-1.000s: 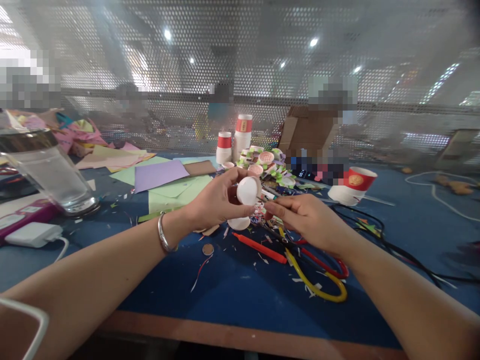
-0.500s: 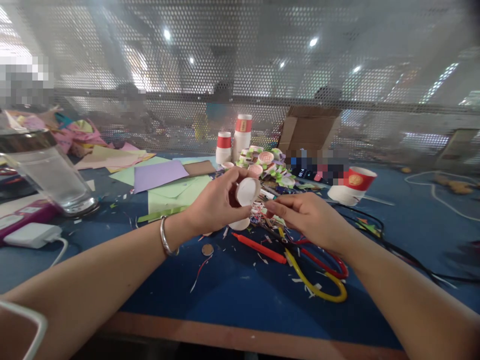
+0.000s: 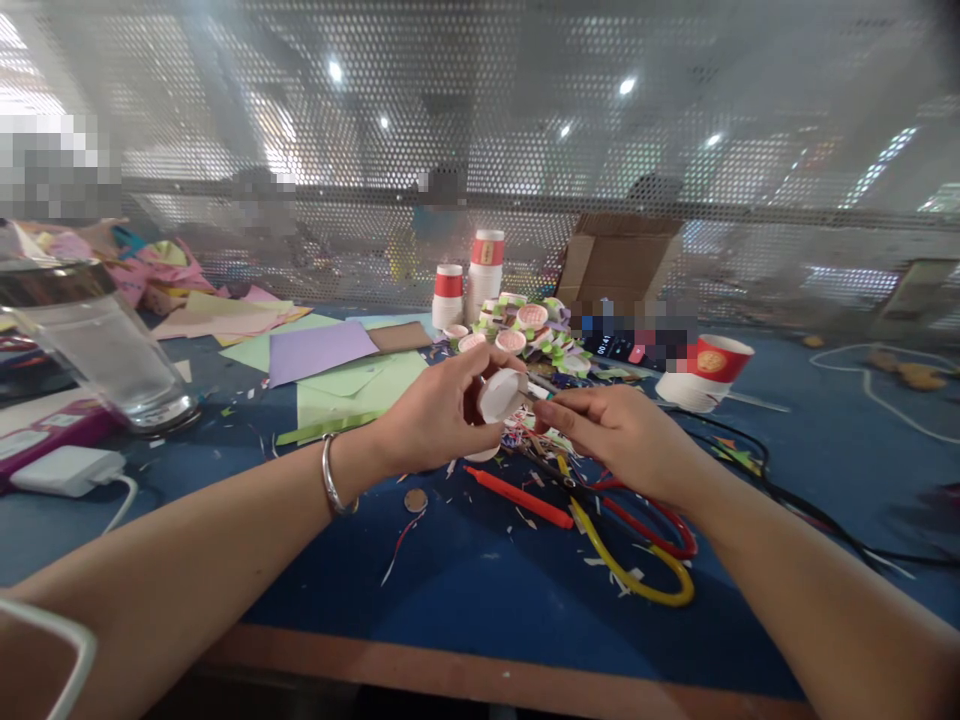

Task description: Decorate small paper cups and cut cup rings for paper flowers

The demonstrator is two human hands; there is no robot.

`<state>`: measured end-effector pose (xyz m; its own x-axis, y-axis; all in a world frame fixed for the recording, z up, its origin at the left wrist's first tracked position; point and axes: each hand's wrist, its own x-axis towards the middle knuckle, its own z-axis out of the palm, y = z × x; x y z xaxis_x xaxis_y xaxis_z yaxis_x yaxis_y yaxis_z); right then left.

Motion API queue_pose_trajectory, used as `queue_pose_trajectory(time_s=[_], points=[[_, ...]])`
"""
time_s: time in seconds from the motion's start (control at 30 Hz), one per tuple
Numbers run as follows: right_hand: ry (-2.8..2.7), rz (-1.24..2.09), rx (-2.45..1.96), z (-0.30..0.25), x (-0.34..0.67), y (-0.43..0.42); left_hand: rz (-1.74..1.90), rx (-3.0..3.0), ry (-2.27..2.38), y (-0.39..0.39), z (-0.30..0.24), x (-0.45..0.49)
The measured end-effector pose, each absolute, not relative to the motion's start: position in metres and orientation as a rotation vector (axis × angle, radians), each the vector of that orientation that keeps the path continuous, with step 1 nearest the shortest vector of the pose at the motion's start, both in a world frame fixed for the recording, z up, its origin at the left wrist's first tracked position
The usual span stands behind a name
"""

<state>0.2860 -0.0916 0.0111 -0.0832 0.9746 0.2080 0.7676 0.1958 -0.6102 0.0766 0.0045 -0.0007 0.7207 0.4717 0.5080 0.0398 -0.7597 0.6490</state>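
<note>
My left hand (image 3: pixel 446 405) is closed around a small white paper cup (image 3: pixel 502 395), whose round white end faces right and toward me. Fingertips of my right hand (image 3: pixel 600 420) are pinched together at the cup's right side. A thin, dark sliver shows between them and the cup, too small to name. Below the hands lies a red pen (image 3: pixel 519 497). Beside it, scissors with red and yellow handles (image 3: pixel 675 595) rest with their blades partly hidden under my right hand. A small round brown disc (image 3: pixel 415 500) lies nearer to me.
Cut cups with green and purple paper edges (image 3: pixel 551 345) are heaped behind my hands. Stacked paper cups (image 3: pixel 486 280) stand farther back. Coloured sheets (image 3: pixel 319 352) and a glass of water (image 3: pixel 124 350) are left; a red-and-white cup (image 3: pixel 716 365), phone (image 3: pixel 622 345) and black cables (image 3: pixel 795 510) right.
My left hand has turned the small paper cup and shifted it slightly right and down, closer to my right fingertips. A pink-lined cup behind it now shows. My right hand has barely moved.
</note>
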Motion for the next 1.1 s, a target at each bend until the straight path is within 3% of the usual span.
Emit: queue_pose_trajectory(time_s=[0.63,1.1], points=[[-1.902,0.481,-1.597,0.012,0.287,-0.093,0.837,2.241,0.361,0.005,0.0,0.076],[-1.905,0.486,-1.638,0.011,0.286,-0.092,0.989,2.248,0.407,-0.004,-0.013,0.085]])
